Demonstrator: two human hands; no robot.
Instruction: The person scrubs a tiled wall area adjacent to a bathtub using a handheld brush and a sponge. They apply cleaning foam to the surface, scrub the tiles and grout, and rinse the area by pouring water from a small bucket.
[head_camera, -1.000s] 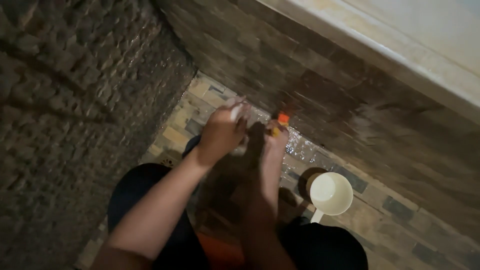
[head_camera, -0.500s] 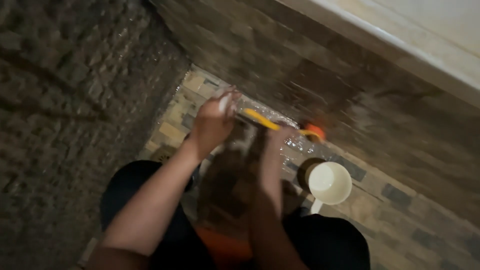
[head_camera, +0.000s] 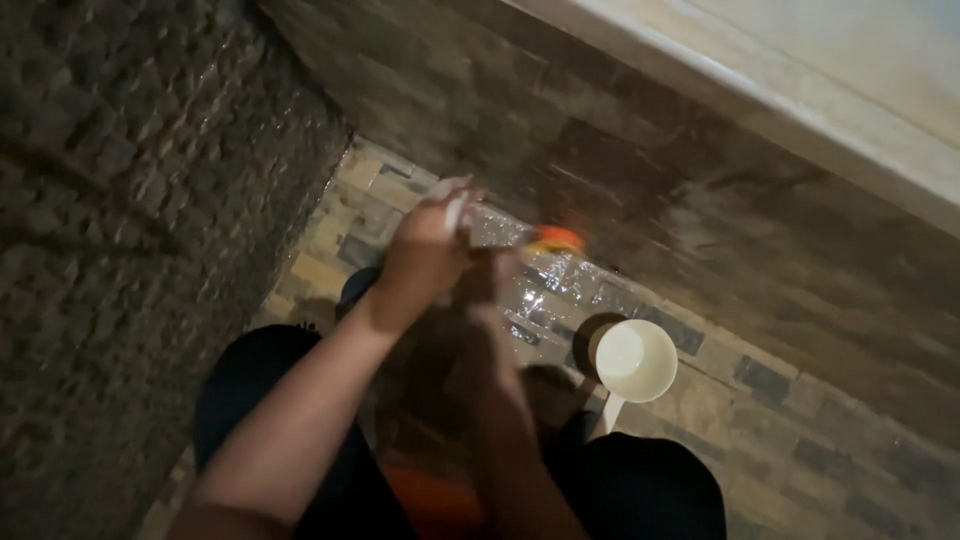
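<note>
Much of this view is hard for you to read: it is dim, and motion blur smears both hands. Your left hand is raised over the floor with its fingers curled round something pale, but the blur hides what that pale thing is and how firmly it is held. Your right hand sits just beside and below the left one, in shadow; you cannot tell whether its fingers are spread or pressed together. An orange-tipped object shows just right of your left hand, close above the wet floor near the foot of the wall; it is smeared, so its shape and who grips it cannot be made out. Your forearms and dark-clad knees fill the lower edge, cut off by the frame.

To the right, well apart from your hands, a cream plastic dipper stands upright on the floor, its handle pointing toward you.

The floor is laid in small brown and tan tiles, glistening wet in front of your hands. Rough stone-faced walls rise on the left and ahead, and a pale ledge runs along the top right.
</note>
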